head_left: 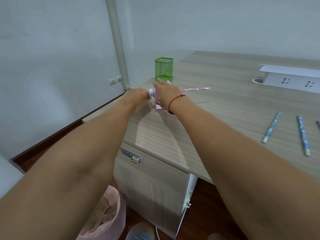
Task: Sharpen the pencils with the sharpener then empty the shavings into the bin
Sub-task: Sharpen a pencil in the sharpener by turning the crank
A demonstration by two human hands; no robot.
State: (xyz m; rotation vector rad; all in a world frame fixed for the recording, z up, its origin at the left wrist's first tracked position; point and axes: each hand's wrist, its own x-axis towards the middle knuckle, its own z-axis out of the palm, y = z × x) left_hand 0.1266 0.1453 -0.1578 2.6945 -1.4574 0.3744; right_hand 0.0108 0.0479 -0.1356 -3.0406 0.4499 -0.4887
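A small lilac sharpener (156, 96) stands near the desk's left edge, mostly hidden by my hands. A pink pencil (195, 89) sticks out of its right side, lying level. My right hand (166, 91) lies over the top of the sharpener and holds it down. My left hand (138, 97) grips the white crank at the sharpener's left end; this hand is blurred. Two blue pencils (271, 127) (303, 135) lie loose on the desk at the right. On the floor below the desk stands a bin lined with a pink bag (107, 215).
A green mesh pen holder (163, 68) stands just behind the sharpener. A white socket box (294, 78) sits at the back right of the wooden desk (225, 104). A locked drawer unit (149, 179) is under the desk, and a grey pole (117, 44) rises at the left.
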